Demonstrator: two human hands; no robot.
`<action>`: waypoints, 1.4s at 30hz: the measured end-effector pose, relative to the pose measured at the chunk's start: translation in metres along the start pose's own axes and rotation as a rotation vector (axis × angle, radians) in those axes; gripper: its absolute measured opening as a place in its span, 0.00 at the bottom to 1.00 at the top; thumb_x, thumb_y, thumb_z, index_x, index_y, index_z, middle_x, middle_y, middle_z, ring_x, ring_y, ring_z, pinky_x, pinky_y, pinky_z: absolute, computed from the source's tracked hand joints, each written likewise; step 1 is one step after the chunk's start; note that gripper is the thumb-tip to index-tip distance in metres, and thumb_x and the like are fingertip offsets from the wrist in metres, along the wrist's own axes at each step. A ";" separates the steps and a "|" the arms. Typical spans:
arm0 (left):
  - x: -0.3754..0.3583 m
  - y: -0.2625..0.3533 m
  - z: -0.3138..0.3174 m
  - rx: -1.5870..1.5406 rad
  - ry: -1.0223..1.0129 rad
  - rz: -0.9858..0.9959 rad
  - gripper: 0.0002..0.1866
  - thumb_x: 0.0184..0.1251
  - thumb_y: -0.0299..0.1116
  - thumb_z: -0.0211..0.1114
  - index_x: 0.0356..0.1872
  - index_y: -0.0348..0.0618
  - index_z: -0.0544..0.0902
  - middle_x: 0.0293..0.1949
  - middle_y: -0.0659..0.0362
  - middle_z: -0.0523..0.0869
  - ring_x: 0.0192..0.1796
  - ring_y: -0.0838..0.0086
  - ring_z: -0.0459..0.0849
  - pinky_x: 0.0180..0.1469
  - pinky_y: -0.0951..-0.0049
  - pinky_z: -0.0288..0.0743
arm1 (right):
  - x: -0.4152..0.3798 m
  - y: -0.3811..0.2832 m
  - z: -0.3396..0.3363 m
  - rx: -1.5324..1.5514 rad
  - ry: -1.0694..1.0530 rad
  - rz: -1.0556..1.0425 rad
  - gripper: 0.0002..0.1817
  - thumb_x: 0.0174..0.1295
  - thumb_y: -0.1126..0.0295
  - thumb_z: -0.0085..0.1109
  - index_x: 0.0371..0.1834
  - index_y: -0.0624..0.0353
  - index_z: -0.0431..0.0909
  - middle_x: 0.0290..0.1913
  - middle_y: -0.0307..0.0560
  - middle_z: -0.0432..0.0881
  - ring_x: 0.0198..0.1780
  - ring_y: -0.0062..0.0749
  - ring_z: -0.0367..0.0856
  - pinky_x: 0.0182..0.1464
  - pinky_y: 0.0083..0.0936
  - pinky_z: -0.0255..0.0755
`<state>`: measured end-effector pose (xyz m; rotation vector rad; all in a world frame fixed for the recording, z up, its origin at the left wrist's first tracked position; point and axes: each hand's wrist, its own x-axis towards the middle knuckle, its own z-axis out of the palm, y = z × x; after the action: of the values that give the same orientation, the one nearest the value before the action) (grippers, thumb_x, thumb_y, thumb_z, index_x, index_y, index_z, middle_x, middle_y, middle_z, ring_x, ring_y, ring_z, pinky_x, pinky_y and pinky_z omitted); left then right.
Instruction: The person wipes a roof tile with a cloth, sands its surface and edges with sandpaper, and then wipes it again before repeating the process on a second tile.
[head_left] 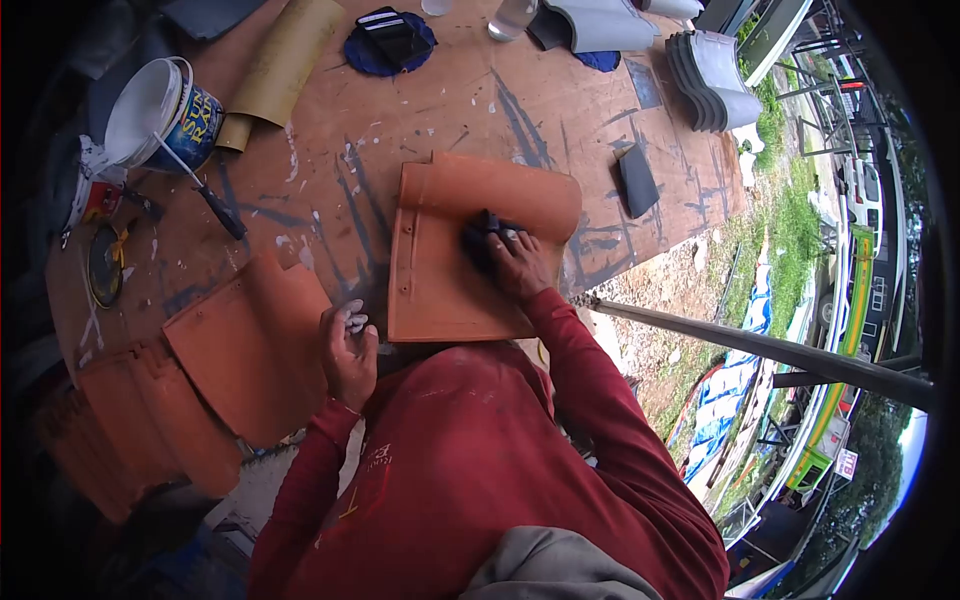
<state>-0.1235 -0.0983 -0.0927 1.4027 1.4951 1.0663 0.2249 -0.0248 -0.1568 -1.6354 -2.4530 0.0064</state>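
While palm-down, right hand [516, 262] on cloth [482, 240]

R hand [518, 262] far & right of torso, palm down, fingers bent over a dark cloth [484, 240], wrist fairly straight, R arm angled out to the right. L hand [350, 352] nearer, left, fingers curled w/ pale-smudged tips, L elbow bent. Both forearms in red sleeves.

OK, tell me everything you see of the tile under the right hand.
The tile looks like matte orange clay: flat pan, rounded roll along the far side, ridged left edge with marks, possibly holes. It lies roll up on the table, near edge toward the camera; the right hand holds a dark pad against it.
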 end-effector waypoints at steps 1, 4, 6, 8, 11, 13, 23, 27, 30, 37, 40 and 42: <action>-0.004 -0.008 -0.006 -0.035 0.023 -0.032 0.17 0.70 0.23 0.64 0.59 0.35 0.80 0.52 0.53 0.81 0.51 0.66 0.84 0.57 0.66 0.79 | -0.025 0.028 -0.016 -0.058 0.079 0.170 0.24 0.62 0.70 0.60 0.64 0.55 0.77 0.51 0.57 0.83 0.54 0.56 0.81 0.57 0.49 0.74; -0.011 -0.031 -0.012 -0.056 0.059 -0.083 0.16 0.70 0.20 0.62 0.58 0.34 0.80 0.53 0.54 0.81 0.51 0.68 0.84 0.58 0.67 0.80 | -0.107 0.099 -0.040 -0.004 0.011 0.775 0.16 0.69 0.68 0.59 0.58 0.60 0.78 0.53 0.62 0.82 0.54 0.62 0.81 0.58 0.53 0.75; -0.008 -0.036 -0.005 -0.042 0.052 -0.051 0.16 0.70 0.21 0.62 0.58 0.35 0.80 0.52 0.54 0.82 0.50 0.68 0.85 0.57 0.67 0.80 | -0.118 0.101 -0.052 0.047 0.085 0.895 0.17 0.70 0.68 0.60 0.59 0.59 0.78 0.53 0.61 0.82 0.55 0.63 0.81 0.59 0.54 0.74; 0.003 -0.026 0.010 -0.057 0.036 -0.041 0.15 0.71 0.21 0.62 0.57 0.35 0.81 0.51 0.53 0.82 0.49 0.67 0.85 0.56 0.67 0.80 | -0.091 0.051 -0.072 0.182 0.216 0.672 0.17 0.71 0.69 0.58 0.61 0.57 0.78 0.56 0.61 0.82 0.58 0.64 0.80 0.60 0.53 0.74; 0.028 0.002 0.031 -0.039 -0.025 0.040 0.14 0.71 0.22 0.63 0.56 0.35 0.81 0.49 0.52 0.83 0.48 0.65 0.86 0.54 0.67 0.80 | -0.080 0.014 -0.060 0.314 -0.107 0.258 0.20 0.69 0.71 0.58 0.64 0.55 0.78 0.60 0.61 0.81 0.63 0.63 0.78 0.64 0.52 0.74; 0.036 0.024 0.036 -0.021 -0.060 0.087 0.13 0.70 0.23 0.64 0.54 0.35 0.82 0.47 0.50 0.83 0.47 0.62 0.86 0.51 0.66 0.80 | -0.091 0.016 -0.061 0.349 -0.127 0.120 0.22 0.65 0.73 0.60 0.64 0.55 0.80 0.59 0.60 0.83 0.62 0.62 0.79 0.65 0.51 0.74; 0.012 -0.031 0.022 0.000 0.131 -0.089 0.17 0.69 0.22 0.63 0.58 0.33 0.80 0.50 0.53 0.83 0.46 0.67 0.86 0.51 0.68 0.81 | 0.000 -0.008 -0.091 0.424 0.132 0.248 0.22 0.68 0.70 0.61 0.65 0.59 0.78 0.51 0.64 0.85 0.51 0.62 0.85 0.53 0.50 0.79; -0.006 -0.025 0.029 -0.077 0.114 -0.225 0.20 0.73 0.27 0.64 0.63 0.35 0.78 0.56 0.56 0.82 0.43 0.74 0.82 0.48 0.71 0.79 | 0.086 -0.082 -0.035 0.486 0.069 -0.005 0.24 0.69 0.69 0.61 0.69 0.58 0.77 0.53 0.62 0.84 0.54 0.58 0.84 0.56 0.48 0.79; -0.024 -0.023 0.025 -0.119 0.079 -0.295 0.20 0.75 0.28 0.64 0.65 0.37 0.77 0.58 0.57 0.83 0.45 0.79 0.82 0.48 0.75 0.78 | 0.095 -0.105 0.028 0.382 0.063 0.042 0.25 0.68 0.69 0.59 0.70 0.55 0.77 0.56 0.62 0.83 0.55 0.58 0.84 0.57 0.47 0.79; -0.051 -0.035 0.031 -0.220 0.218 -0.350 0.20 0.74 0.25 0.65 0.65 0.36 0.78 0.59 0.56 0.82 0.53 0.75 0.82 0.56 0.73 0.80 | 0.096 -0.076 -0.052 0.510 -1.002 -0.429 0.19 0.56 0.69 0.58 0.50 0.55 0.90 0.46 0.63 0.87 0.49 0.53 0.88 0.57 0.46 0.81; -0.041 -0.026 0.032 -0.251 0.219 -0.303 0.18 0.76 0.28 0.63 0.64 0.38 0.78 0.50 0.57 0.84 0.45 0.77 0.83 0.50 0.73 0.79 | 0.101 -0.084 -0.054 0.594 -0.480 -0.094 0.19 0.55 0.69 0.59 0.50 0.55 0.90 0.45 0.60 0.87 0.49 0.54 0.88 0.55 0.46 0.82; -0.033 -0.021 0.030 -0.116 0.206 -0.285 0.18 0.76 0.27 0.63 0.63 0.38 0.79 0.47 0.58 0.84 0.43 0.78 0.83 0.50 0.73 0.79 | 0.096 -0.108 -0.034 0.483 -0.320 -0.007 0.20 0.56 0.68 0.60 0.51 0.55 0.89 0.44 0.59 0.87 0.49 0.55 0.87 0.55 0.46 0.82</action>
<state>-0.0994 -0.1299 -0.1217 0.9880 1.6916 1.1212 0.0964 0.0173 -0.0966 -1.4919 -2.4050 0.8492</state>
